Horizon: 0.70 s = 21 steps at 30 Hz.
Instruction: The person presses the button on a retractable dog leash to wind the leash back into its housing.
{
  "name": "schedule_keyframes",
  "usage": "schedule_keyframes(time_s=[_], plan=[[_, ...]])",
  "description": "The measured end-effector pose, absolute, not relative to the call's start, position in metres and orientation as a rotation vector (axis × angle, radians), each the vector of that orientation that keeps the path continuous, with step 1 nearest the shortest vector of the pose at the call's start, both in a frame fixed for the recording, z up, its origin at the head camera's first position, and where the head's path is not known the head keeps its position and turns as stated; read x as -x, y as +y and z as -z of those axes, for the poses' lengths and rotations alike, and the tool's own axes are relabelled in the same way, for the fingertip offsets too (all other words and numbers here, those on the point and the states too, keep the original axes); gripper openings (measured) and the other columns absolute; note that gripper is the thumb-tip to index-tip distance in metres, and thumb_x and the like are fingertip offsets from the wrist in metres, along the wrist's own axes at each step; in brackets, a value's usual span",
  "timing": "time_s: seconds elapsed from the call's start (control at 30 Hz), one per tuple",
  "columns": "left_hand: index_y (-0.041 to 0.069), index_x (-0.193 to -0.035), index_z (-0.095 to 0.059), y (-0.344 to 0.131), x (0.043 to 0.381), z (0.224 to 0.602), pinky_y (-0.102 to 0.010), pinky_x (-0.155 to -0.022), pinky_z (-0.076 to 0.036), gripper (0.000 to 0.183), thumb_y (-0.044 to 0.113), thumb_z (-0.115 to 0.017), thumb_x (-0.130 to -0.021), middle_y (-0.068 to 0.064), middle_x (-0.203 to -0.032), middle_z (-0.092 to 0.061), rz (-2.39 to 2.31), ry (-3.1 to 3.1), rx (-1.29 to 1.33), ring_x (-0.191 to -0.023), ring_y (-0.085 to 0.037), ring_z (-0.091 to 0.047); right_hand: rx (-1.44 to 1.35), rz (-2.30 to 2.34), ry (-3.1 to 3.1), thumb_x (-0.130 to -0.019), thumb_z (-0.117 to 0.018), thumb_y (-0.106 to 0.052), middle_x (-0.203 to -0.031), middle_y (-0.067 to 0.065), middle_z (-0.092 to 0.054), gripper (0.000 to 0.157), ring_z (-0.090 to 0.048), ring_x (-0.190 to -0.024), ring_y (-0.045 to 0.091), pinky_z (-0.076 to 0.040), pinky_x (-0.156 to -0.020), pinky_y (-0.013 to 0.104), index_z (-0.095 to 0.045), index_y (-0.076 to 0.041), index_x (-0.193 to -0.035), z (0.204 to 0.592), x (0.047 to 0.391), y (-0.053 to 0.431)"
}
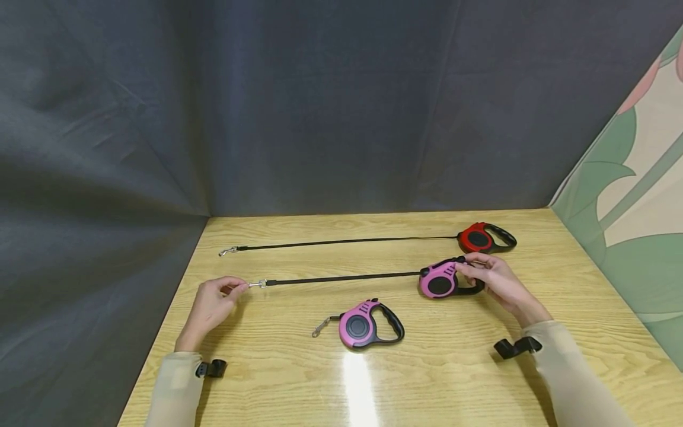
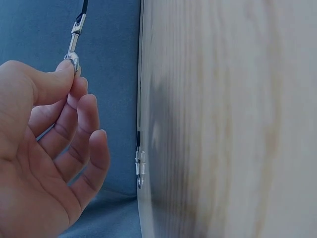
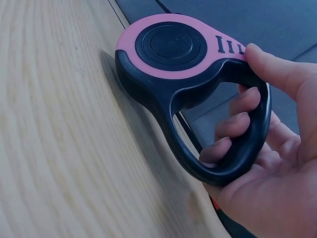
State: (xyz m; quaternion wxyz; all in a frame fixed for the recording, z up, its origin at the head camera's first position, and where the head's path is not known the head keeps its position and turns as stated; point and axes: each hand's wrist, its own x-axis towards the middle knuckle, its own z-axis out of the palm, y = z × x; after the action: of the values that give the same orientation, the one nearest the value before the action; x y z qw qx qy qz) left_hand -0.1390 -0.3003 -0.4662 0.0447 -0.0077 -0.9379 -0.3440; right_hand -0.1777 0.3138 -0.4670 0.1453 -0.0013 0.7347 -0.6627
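L grip [image 1: 210, 305] w/ clip [image 1: 258, 284], R grip [image 1: 500, 283] w/ pink leash [image 1: 440, 286]; red leash [image 1: 476, 239] behind, 2nd pink [image 1: 357, 326] nearer

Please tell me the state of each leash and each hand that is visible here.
Red leash: cord pulled out, lying on the table, not held.
Held pink leash: cord pulled out, straight between the hands.
Near pink leash: lying on the table, reeled in except a short end with its clip.
Left hand: pinches the held leash's clip.
Right hand: grips that leash's handle.

Pink casing [image 3: 171, 74]; black handle [image 3: 258, 121]; yellowish wood-grained table [image 1: 448, 367].
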Motion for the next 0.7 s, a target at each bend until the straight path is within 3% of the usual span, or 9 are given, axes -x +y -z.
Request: schedule_keyframes(time_s=[0.7], plan=[[0.01,-0.111,-0.082,-0.2988,0.1373,0.4632,-0.029,-0.074,-0.053,0.017,0.021,-0.072,-0.104,-0.009,-0.105,-0.08,1.056,-2.873,0.02,-0.092,-0.021,-0.069,-0.024,1.895,2.103,-0.105,-0.07,-0.022,-0.078,-0.012,-0.065,0.005,-0.056,-0.068,0.006,-0.016,-0.059,0.043,-0.065,-0.023,-0.107,0.4657,0.1808,0.305]])
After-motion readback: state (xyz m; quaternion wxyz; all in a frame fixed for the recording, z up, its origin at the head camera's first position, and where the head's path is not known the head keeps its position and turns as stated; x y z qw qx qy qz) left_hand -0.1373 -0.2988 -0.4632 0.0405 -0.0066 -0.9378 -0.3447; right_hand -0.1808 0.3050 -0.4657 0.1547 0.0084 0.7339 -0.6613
